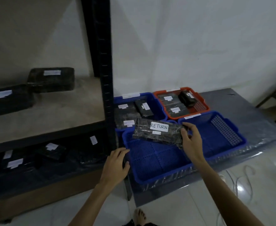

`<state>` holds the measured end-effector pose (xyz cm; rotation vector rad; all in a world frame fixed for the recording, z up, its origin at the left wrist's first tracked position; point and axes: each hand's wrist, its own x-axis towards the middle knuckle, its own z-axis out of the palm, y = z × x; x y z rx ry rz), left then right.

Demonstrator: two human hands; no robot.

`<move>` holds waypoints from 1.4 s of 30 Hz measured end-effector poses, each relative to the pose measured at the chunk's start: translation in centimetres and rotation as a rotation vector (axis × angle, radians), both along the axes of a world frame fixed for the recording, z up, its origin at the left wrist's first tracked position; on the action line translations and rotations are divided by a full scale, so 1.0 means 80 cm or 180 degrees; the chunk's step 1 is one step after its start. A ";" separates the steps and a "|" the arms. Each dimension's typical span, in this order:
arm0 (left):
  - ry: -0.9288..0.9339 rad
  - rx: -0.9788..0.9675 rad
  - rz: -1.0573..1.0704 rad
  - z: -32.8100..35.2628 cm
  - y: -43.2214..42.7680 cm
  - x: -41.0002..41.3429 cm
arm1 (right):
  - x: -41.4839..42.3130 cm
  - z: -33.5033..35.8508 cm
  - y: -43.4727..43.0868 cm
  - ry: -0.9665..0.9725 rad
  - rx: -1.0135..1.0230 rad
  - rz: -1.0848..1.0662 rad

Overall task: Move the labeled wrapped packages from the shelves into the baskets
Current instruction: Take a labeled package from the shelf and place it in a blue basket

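One RETURN package (pixel 156 132) hangs over the near basket (pixel 150 160), its right end held by the right hand (pixel 191 141); the left hand (pixel 116 162) sits at the basket's left rim, grip unclear.

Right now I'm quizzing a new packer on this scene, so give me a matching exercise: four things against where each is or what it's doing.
Things:
1 RETURN package
2 orange basket
3 left hand
4 right hand

States:
A at the near basket's left rim
B grips something by one end
C held over the near basket
D far row, with packages inside

Pairs: 1-C; 2-D; 3-A; 4-B
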<state>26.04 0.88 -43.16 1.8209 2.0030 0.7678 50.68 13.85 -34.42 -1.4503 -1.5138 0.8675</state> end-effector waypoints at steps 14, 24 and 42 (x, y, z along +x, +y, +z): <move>0.0224 -0.0621 0.0625 -0.087 0.085 0.054 | -0.008 -0.158 0.123 -0.0675 -0.0488 0.1284; 0.0254 -0.0630 0.0692 -0.109 0.084 0.056 | -0.049 -0.236 0.152 -0.0674 -0.1255 0.1321; 0.0136 -0.0723 0.0909 -0.110 0.088 0.064 | -0.039 -0.254 0.147 -0.1634 -0.1119 0.1758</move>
